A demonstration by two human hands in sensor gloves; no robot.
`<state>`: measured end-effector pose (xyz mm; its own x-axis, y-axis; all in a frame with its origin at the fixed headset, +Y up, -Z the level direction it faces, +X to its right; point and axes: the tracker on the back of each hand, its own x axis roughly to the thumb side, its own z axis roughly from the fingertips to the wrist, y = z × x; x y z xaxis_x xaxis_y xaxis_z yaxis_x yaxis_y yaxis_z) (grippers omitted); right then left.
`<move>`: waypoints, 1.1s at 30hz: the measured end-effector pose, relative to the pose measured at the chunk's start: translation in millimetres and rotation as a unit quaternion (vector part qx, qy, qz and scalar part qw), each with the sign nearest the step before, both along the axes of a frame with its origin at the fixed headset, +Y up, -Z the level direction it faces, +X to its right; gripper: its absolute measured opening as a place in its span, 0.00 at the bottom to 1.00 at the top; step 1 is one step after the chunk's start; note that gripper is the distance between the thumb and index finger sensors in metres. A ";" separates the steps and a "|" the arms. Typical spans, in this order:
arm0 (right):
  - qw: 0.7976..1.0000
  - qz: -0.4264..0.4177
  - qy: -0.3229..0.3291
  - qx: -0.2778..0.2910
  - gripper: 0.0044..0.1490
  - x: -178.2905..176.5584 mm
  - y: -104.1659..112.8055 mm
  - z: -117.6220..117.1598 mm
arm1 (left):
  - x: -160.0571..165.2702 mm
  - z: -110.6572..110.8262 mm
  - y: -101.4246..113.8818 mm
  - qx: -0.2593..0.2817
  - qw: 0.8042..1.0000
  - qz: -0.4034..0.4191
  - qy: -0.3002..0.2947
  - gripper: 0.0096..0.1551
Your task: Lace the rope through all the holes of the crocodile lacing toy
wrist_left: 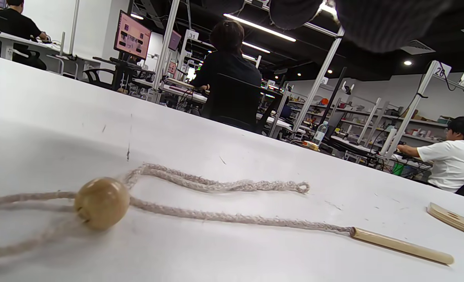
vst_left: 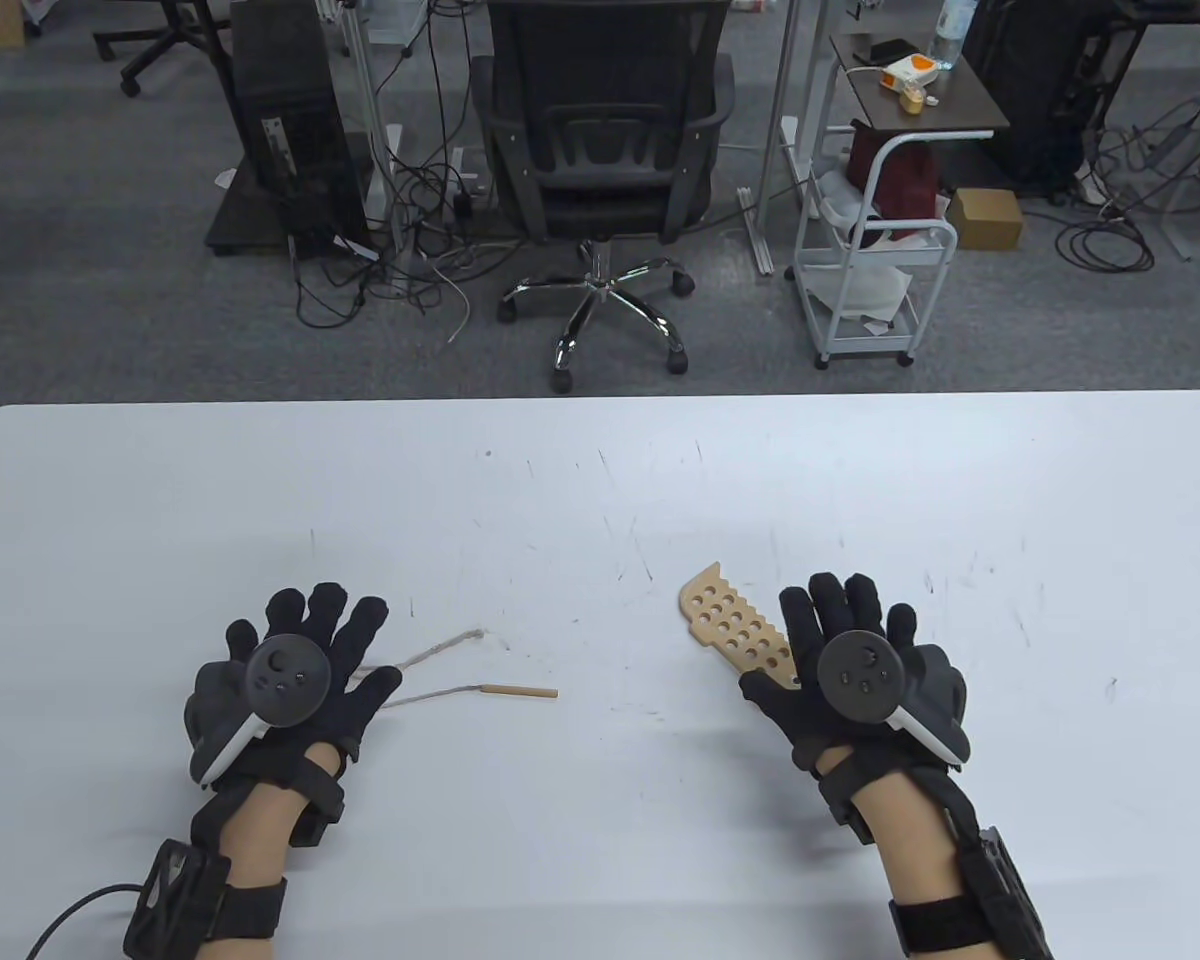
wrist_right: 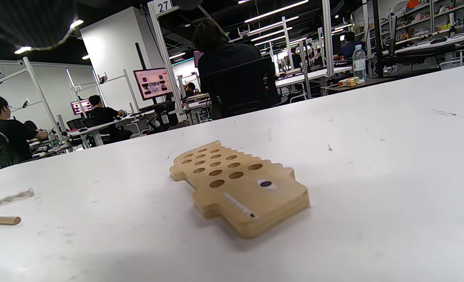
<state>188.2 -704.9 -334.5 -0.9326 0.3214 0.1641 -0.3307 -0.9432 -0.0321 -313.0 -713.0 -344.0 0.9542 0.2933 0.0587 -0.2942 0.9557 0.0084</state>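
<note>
Both black-gloved hands lay spread flat on the white counter, the left hand (vst_left: 295, 680) over the beige rope (wrist_left: 200, 184) with its round wooden bead (wrist_left: 102, 202), the right hand (vst_left: 855, 665) covering the head end of the flat wooden crocodile board (vst_left: 735, 625), well right of the rope's wooden needle tip (vst_left: 520, 691).

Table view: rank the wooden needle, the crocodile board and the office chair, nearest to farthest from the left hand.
1. wooden needle, on the table right of the left hand.
2. crocodile board, farther right, partly under the right hand.
3. office chair, beyond the table's far edge.
</note>
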 end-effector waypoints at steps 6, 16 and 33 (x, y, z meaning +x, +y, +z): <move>1.000 0.005 -0.012 -0.018 0.66 -1.4 -1.7 -8.9 | 1.1 0.1 0.0 -0.004 1.000 0.006 -0.004 0.44; 0.997 0.016 -0.045 -0.059 0.64 10.2 -6.2 -27.8 | 1.3 -1.1 0.2 -0.006 1.000 0.018 -0.011 0.44; 0.982 0.046 -0.089 -0.159 0.57 7.5 -46.4 -62.2 | 0.2 -2.9 0.6 -0.010 1.000 0.020 -0.013 0.44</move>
